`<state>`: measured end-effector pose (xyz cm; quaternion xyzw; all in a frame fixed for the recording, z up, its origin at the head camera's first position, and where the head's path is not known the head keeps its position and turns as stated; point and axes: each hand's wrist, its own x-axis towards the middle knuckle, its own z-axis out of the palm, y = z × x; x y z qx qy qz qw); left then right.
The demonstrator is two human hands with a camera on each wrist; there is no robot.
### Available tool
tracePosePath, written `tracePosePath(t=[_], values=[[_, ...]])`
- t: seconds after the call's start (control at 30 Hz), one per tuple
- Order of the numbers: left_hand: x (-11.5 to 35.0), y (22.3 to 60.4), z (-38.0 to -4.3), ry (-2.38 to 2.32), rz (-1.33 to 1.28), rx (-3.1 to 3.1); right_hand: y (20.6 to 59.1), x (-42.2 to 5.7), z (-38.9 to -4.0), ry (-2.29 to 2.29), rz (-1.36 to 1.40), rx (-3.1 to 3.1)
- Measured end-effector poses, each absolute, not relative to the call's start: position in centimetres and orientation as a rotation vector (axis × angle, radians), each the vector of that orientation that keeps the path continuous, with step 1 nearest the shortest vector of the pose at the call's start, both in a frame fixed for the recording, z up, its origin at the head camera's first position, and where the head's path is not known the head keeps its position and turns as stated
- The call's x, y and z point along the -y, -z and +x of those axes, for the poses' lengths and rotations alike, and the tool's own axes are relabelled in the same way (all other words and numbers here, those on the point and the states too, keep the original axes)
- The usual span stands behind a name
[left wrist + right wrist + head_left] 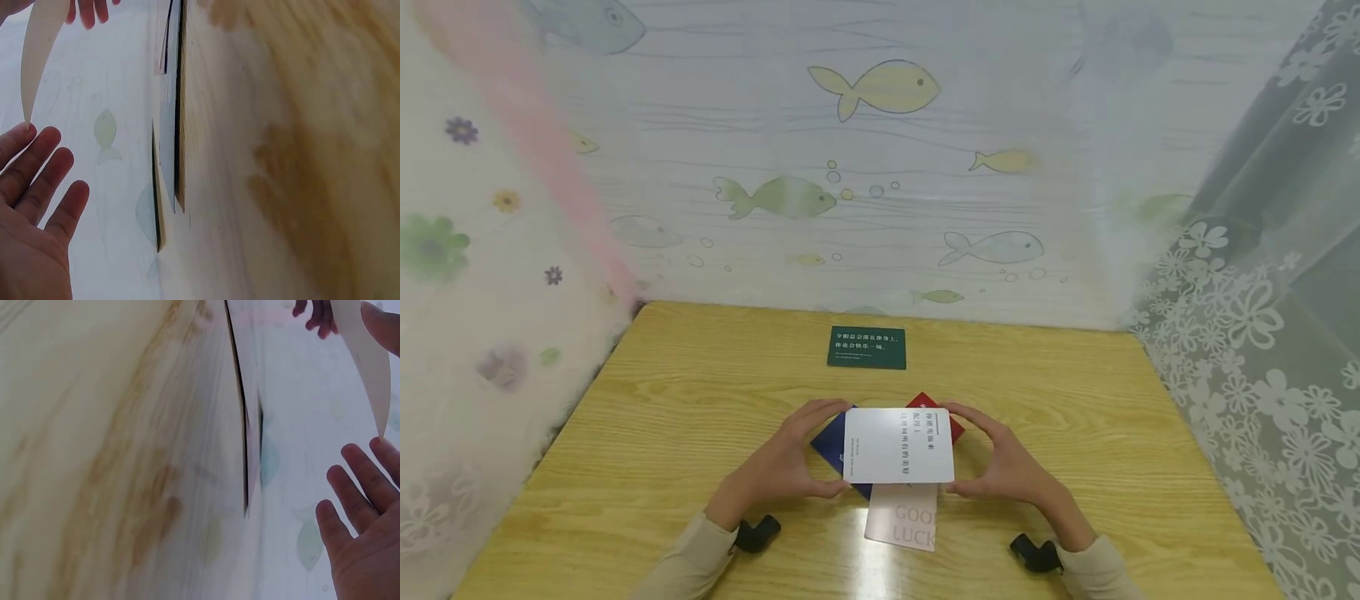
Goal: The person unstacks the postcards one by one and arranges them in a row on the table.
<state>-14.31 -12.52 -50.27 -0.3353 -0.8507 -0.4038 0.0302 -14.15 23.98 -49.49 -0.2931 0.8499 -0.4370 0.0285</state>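
Note:
Between my two hands a white card (887, 446) with dark printed characters is held above the table. My left hand (786, 458) pinches its left edge between thumb and fingertips, and my right hand (1000, 454) grips the right edge the same way. Both wrist views show the card (40, 56) bowed, well above the tabletop, with the lower fingers spread. Underneath, partly hidden by it, lie a blue card (829, 442), a red card (922, 399) and a pale pink card (901, 521) reading "GOOD LUCK", its last letter cut off.
A dark green card (867, 347) with white writing lies farther back on the wood-grain table (700, 367). Behind stands a fish-patterned curtain (880, 167). Flowered sheets hang at the left and right sides. Black wrist devices (758, 533) sit at both cuffs.

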Motion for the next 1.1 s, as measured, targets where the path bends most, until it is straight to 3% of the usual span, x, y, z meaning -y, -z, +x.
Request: tracePosePath(t=[1.1], values=[[8.6,50.9,-19.3,1.254,-1.088,2.678,50.1,-27.4,-17.1,1.352,-0.809,-2.617]])
